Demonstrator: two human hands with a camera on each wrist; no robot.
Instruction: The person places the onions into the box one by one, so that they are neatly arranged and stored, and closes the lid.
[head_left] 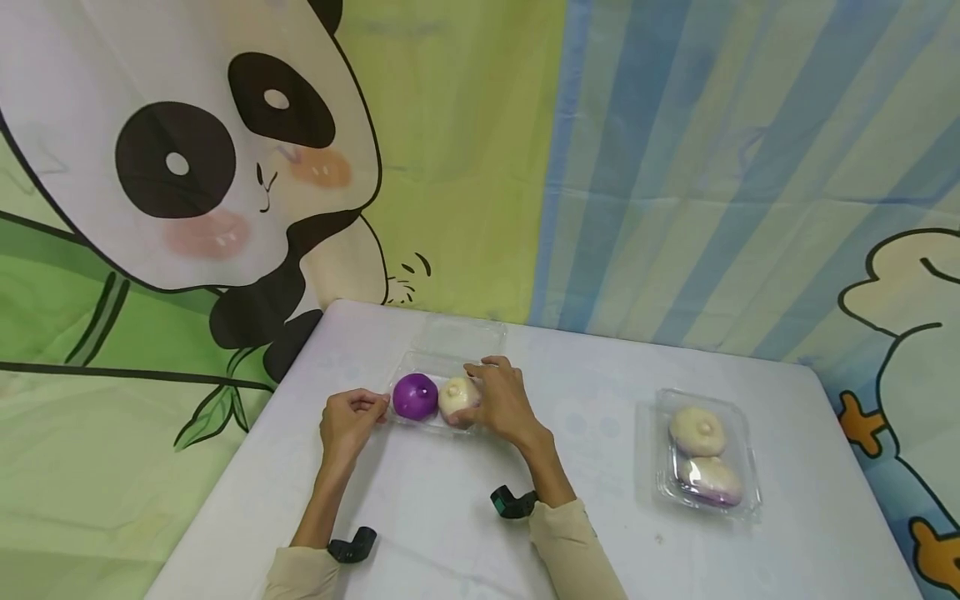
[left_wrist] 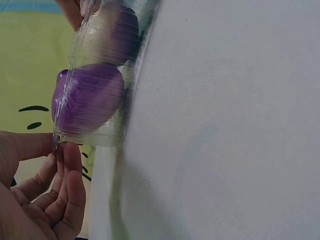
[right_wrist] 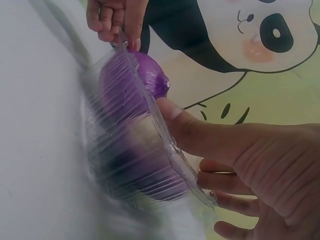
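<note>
A clear plastic clamshell box [head_left: 429, 427] sits on the table with its lid [head_left: 459, 335] folded back at the far side. Inside, on the left, is a glossy purple onion [head_left: 415, 396] with a small nub. Beside it lies a cream-and-purple turnip [head_left: 454, 395], pale side up. At the box's left end my left hand [head_left: 351, 419] pinches the rim between thumb and fingertips. My right hand [head_left: 504, 400] reaches over the right end, thumb at the turnip's near side and fingers at its far side. Part of the turnip is hidden behind that hand.
To the right stands another clear box [head_left: 663, 475], closed, holding two cream-and-purple turnips [head_left: 697, 431]. Behind the white table [head_left: 600, 533] hangs a printed curtain [head_left: 465, 167] with a panda and stripes.
</note>
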